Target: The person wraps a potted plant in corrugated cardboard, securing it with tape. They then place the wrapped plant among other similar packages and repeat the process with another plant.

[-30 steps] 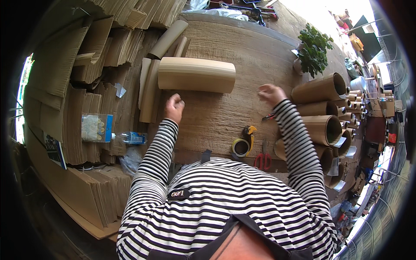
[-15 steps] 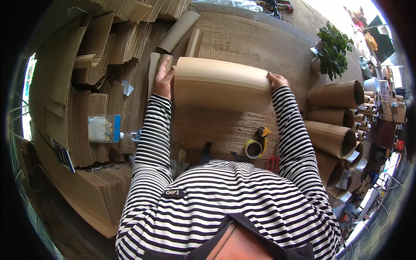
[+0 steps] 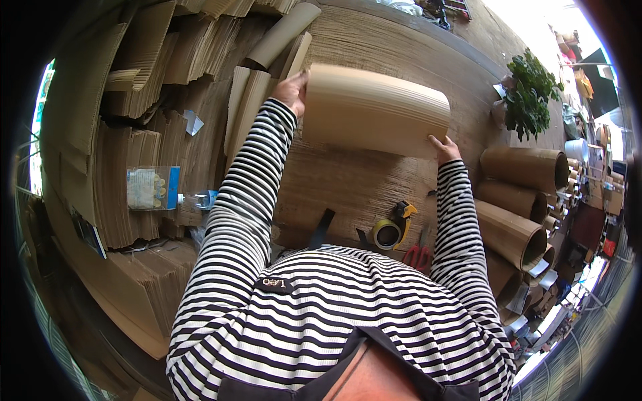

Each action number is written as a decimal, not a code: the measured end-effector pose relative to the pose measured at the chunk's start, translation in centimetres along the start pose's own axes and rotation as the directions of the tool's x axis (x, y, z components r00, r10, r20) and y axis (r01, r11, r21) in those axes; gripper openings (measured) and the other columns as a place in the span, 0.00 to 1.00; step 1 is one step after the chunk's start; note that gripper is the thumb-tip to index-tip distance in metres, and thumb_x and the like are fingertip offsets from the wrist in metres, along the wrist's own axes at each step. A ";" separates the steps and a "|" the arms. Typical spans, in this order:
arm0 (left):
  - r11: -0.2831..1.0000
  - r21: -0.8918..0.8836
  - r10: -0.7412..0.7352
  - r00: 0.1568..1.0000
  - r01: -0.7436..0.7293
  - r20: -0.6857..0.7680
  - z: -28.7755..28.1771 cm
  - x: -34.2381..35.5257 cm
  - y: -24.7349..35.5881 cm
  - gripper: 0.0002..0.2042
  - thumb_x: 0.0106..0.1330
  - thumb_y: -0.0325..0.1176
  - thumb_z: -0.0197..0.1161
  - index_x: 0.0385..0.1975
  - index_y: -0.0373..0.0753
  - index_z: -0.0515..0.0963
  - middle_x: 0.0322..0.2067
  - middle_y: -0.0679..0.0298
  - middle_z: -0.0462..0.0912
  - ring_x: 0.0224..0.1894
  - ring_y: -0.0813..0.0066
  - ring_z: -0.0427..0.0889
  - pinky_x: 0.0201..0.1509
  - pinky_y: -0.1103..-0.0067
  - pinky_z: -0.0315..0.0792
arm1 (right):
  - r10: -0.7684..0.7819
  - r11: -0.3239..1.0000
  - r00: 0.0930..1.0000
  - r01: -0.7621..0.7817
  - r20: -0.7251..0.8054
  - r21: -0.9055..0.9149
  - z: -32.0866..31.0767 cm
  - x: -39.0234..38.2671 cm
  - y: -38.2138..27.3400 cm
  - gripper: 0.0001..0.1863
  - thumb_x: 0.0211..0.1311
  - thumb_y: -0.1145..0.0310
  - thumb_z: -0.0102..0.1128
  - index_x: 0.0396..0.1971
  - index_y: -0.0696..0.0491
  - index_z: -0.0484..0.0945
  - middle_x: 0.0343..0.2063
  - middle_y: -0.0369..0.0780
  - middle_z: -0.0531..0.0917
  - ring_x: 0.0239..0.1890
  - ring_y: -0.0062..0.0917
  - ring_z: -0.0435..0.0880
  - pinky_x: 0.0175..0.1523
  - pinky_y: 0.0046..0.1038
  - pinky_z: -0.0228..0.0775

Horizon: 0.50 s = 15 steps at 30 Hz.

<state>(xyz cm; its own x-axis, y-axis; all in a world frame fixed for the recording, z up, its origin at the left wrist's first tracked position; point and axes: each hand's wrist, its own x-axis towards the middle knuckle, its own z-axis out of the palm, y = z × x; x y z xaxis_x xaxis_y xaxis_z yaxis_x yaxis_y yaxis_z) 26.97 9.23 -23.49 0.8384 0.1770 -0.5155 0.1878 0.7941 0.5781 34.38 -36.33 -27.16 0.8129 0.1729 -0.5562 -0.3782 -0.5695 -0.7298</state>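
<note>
A curved piece of brown corrugated cardboard (image 3: 374, 110) spans the space between my hands above the wooden tabletop (image 3: 314, 177). My left hand (image 3: 292, 91) grips its left end, with part of the fingers hidden behind the edge. At the lower right corner, my right hand (image 3: 446, 148) pinches the cardboard between thumb and fingers. The piece slopes down toward the right. Nearer my body lie a tape roll (image 3: 386, 235) with a yellow and black cutter (image 3: 403, 210), a pair of red-handled scissors (image 3: 417, 257) and a black strip (image 3: 323, 227).
Stacked cardboard sheets (image 3: 127, 180) fill the left side, with a clear-and-blue pouch (image 3: 154, 188) and a plastic bottle (image 3: 204, 199) on them. Rolled cardboard tubes (image 3: 508, 224) line the right. A leafy potted plant (image 3: 531, 97) stands at the far right, another tube (image 3: 284, 35) at the far left.
The cardboard has shifted right, its right end dipping lower. My left hand has gone from flat and spread against the end to closed on the edge. My right hand has moved slightly right and nearer.
</note>
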 end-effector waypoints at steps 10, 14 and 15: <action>0.846 0.526 0.110 0.994 -0.087 -0.013 -3.5 0.3 -3.8 0.18 0.79 0.29 0.48 0.65 0.37 0.70 0.56 0.64 0.81 0.51 0.76 0.81 0.56 0.77 0.76 | 0.187 0.690 0.982 -0.149 0.024 0.709 -3.9 -2.3 0.7 0.27 0.71 0.53 0.61 0.60 0.58 0.76 0.49 0.40 0.86 0.47 0.30 0.84 0.55 0.34 0.76; 0.831 0.535 0.158 0.987 -0.153 0.035 -5.4 -0.7 -6.1 0.21 0.76 0.32 0.58 0.67 0.37 0.69 0.55 0.64 0.80 0.48 0.82 0.80 0.51 0.83 0.74 | 0.060 0.691 0.993 -0.113 0.099 0.714 -4.1 -3.1 1.9 0.28 0.71 0.52 0.61 0.61 0.58 0.75 0.49 0.41 0.86 0.46 0.30 0.85 0.54 0.35 0.77; 0.881 0.470 0.044 0.998 -0.054 0.032 -4.0 -1.6 -5.7 0.23 0.75 0.33 0.60 0.68 0.37 0.68 0.55 0.62 0.80 0.48 0.82 0.80 0.50 0.84 0.74 | 0.110 0.657 0.991 -0.132 0.079 0.743 -4.2 -3.5 2.3 0.24 0.71 0.55 0.61 0.57 0.57 0.77 0.47 0.42 0.86 0.45 0.29 0.86 0.51 0.34 0.80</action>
<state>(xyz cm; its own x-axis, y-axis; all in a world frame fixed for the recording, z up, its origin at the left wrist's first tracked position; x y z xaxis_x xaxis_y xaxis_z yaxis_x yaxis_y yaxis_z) 22.55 6.76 -28.50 0.8621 0.1931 -0.4686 0.3604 0.4165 0.8347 32.50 -41.65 -25.20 0.7287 0.1720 -0.6629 -0.6847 0.2000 -0.7008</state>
